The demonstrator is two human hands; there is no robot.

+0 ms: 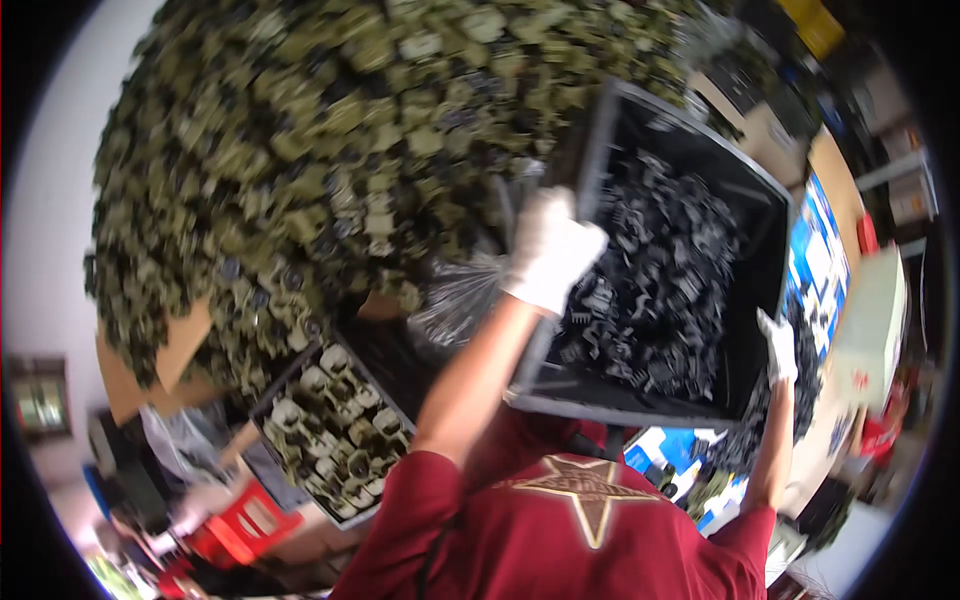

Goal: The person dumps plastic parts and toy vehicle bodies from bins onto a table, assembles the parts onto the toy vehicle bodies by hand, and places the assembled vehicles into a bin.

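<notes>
A black plastic bin (690,412) is tilted in front of my chest, with a heap of small black plastic parts (665,270) inside it. My left hand (553,250), in a white glove, is closed on the bin's left rim, slightly blurred. On the opposite side my right hand (779,346), also white-gloved, grips the right rim, its thumb showing at the edge. The fingers below both rims are partly hidden by the walls.
A large pile of olive-green plastic parts (300,150) fills the far side. Clear plastic film (460,300) lies left of the bin. A tray (345,520) of pale green parts stands lower left, near a red plastic stool (250,525). More black parts (745,445) lie right, beside blue-white printed sheets (820,260).
</notes>
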